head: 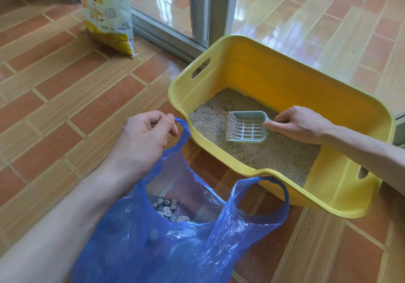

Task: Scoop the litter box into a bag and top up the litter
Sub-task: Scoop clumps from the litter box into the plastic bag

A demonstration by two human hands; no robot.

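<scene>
My left hand is pinching one handle of the blue bag, clumps half-hidden inside, while my right hand is gripping the scoop, handle hidden, in the litter box.

Litter box: we see smooth yellow plastic, slightly glossy
Scoop: pale blue slotted plastic, matt
Bag: thin, crinkled, translucent blue plastic
Litter: grainy, matt
Floor: our glossy tiles
</scene>
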